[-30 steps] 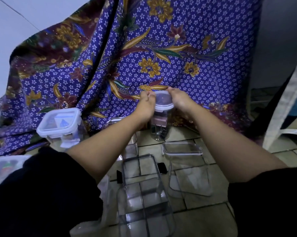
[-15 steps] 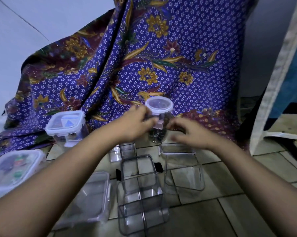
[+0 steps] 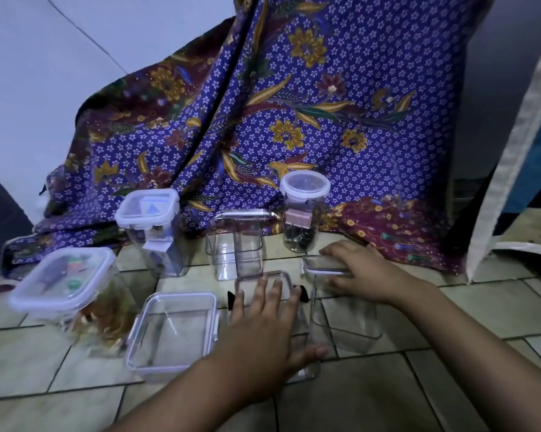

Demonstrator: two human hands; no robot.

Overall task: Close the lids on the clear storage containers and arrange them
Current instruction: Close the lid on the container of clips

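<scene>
Both hands have left the round jar [image 3: 305, 210], now capped and standing against the cloth [image 3: 325, 104] (that one looks finished), for the containers in front of it. The left hand [image 3: 263, 325] lies flat, fingers [image 3: 260, 294] spread, on the black-clipped container [image 3: 247, 280] front-left of the jar; the right hand [image 3: 361, 272] grips a flat lid [image 3: 323, 264] atop the clear box [image 3: 347, 322] just before the jar.

The left hand [image 3: 263, 325] lies flat over the mouth of the middle container [image 3: 309, 367], hiding whether a lid sits there. The right hand [image 3: 366, 272] grips a lid [image 3: 322, 264] and covers its right end. Both forearms run off the bottom edge. Inside the jar [image 3: 303, 213], the dark contents are too blurred to tell.
</scene>
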